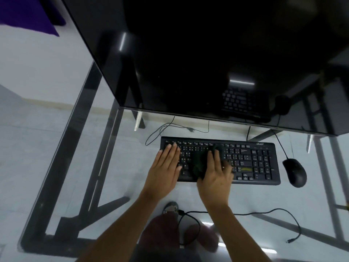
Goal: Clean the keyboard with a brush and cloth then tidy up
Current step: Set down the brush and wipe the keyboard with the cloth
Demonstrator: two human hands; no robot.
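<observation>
A black keyboard (pixel 251 161) lies on a glass desk, in front of a large dark monitor. My left hand (pixel 166 167) rests flat on the keyboard's left end, fingers spread over the keys, holding nothing. My right hand (pixel 215 173) presses a dark cloth (pixel 200 163) onto the middle of the keyboard, its fingers lying over the cloth. The cloth bunches out to the left of that hand and beyond its fingertips. No brush is in view.
A black mouse (pixel 294 172) sits right of the keyboard, its cable running back under the monitor (pixel 207 53). Loose cables lie behind the keyboard (pixel 164 129) and near the glass desk's (pixel 75 167) front edge (pixel 245 213). My legs and a foot show through the glass.
</observation>
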